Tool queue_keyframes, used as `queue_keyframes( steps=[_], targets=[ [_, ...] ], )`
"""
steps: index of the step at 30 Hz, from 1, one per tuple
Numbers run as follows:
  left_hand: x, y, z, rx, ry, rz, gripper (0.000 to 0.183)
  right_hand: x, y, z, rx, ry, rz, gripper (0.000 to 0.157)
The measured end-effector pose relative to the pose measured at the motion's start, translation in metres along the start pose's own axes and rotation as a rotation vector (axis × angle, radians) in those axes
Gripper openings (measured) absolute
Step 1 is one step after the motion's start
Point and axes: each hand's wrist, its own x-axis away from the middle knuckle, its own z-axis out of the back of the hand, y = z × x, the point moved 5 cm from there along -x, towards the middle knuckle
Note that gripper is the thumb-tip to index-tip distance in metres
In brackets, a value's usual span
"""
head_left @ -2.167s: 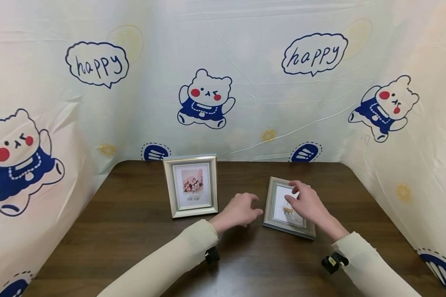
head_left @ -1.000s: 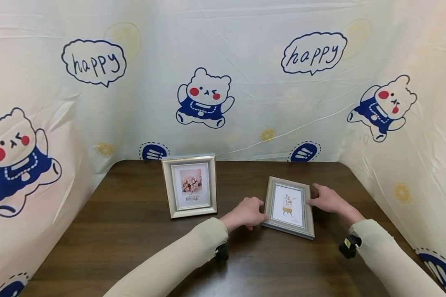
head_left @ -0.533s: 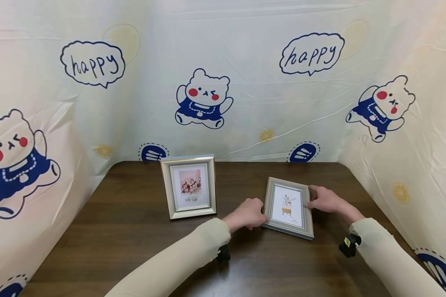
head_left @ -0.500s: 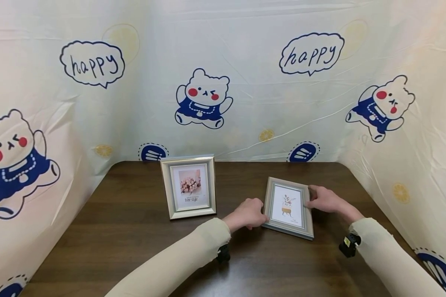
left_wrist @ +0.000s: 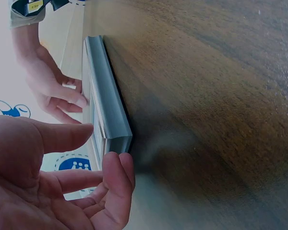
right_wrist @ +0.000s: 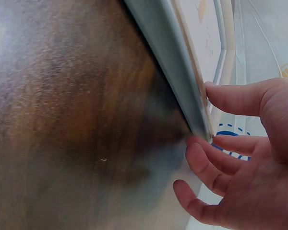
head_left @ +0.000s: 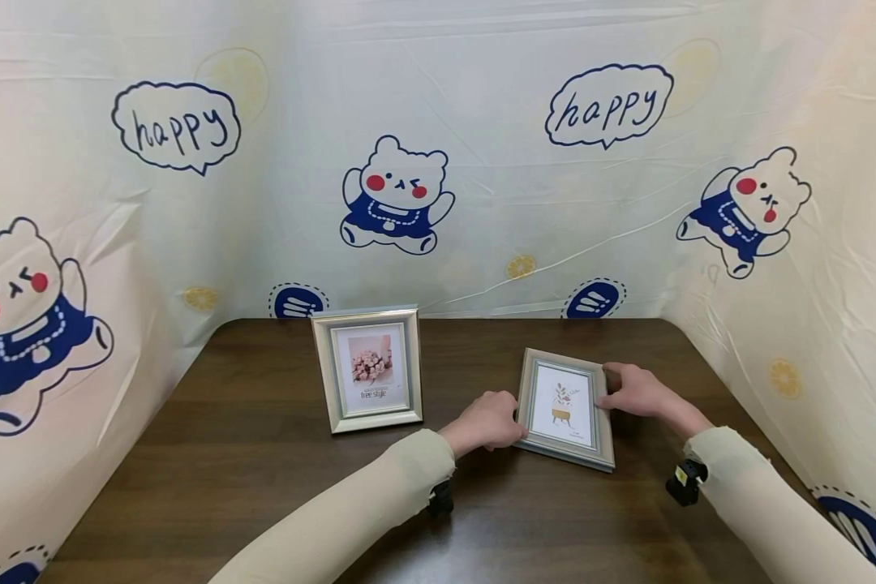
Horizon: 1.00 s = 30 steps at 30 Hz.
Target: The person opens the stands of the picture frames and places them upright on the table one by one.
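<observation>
A silver-beige picture frame, with a potted-plant print, lies face up on the brown wooden table. My left hand grips its left side near the front corner; in the left wrist view the thumb is at the face's edge and the fingers are against the side. Across from it, my right hand pinches the right side, its thumb on the face and its fingertips low along the outer edge. A second picture frame, holding a pink flower print, stands upright to the left.
A pale curtain printed with cartoon bears and the word "happy" closes off the back and both sides of the table. A black camera sits at the right wrist, another black camera at the left.
Earlier, my right hand was over the lying frame's face; it moved right to the frame's right edge. My left hand moved right to its left edge. The frame itself has barely shifted.
</observation>
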Motion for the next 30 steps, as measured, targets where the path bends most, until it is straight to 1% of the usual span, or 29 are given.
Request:
queue_keyframes(
  steps=[4,5,7,9,12,14,17,19,20,22,24,25,26,28,30],
  targets=[
    [0.006,0.005,0.004,0.003,0.0,0.0,0.028,0.001,-0.001,0.0,0.012,0.045,0.025,0.077],
    [0.005,0.005,0.004,-0.003,-0.009,0.008,0.027,0.001,-0.002,0.0,0.014,0.056,0.037,0.075],
    [0.01,0.008,0.007,-0.007,0.003,0.01,0.027,0.002,-0.004,0.0,0.02,0.07,0.061,0.071],
    [0.016,0.013,0.012,-0.002,0.003,0.014,0.027,0.003,-0.006,-0.001,0.013,0.079,0.075,0.064],
    [0.03,0.025,0.023,0.025,-0.004,0.013,0.026,0.003,-0.007,-0.003,0.005,0.08,0.092,0.055],
    [0.032,0.027,0.024,0.024,-0.002,0.011,0.024,0.004,-0.007,-0.004,-0.004,0.084,0.092,0.052],
    [0.026,0.022,0.018,-0.014,0.013,0.008,0.023,0.005,-0.006,-0.004,-0.012,0.093,0.091,0.052],
    [0.025,0.022,0.017,-0.013,0.02,0.002,0.022,0.005,-0.004,-0.004,-0.023,0.097,0.083,0.053],
    [0.029,0.025,0.021,0.005,0.015,0.001,0.022,0.006,-0.004,-0.004,-0.031,0.1,0.077,0.053],
    [0.031,0.027,0.023,0.01,0.019,-0.005,0.022,0.007,-0.003,-0.003,-0.04,0.101,0.072,0.052],
    [0.04,0.035,0.032,0.044,0.005,0.012,0.021,0.007,-0.002,-0.002,-0.045,0.1,0.071,0.052],
    [0.043,0.037,0.034,0.044,0.007,0.019,0.02,0.007,-0.002,-0.002,-0.047,0.1,0.071,0.052],
    [0.045,0.039,0.036,0.046,0.003,0.027,0.02,0.007,-0.002,-0.002,-0.047,0.099,0.073,0.052],
    [0.039,0.033,0.03,0.024,0.027,0.014,0.021,0.007,-0.001,-0.002,-0.046,0.102,0.08,0.052],
    [0.045,0.038,0.035,0.03,0.028,0.026,0.022,0.007,-0.001,-0.002,-0.048,0.106,0.087,0.052]
  ],
)
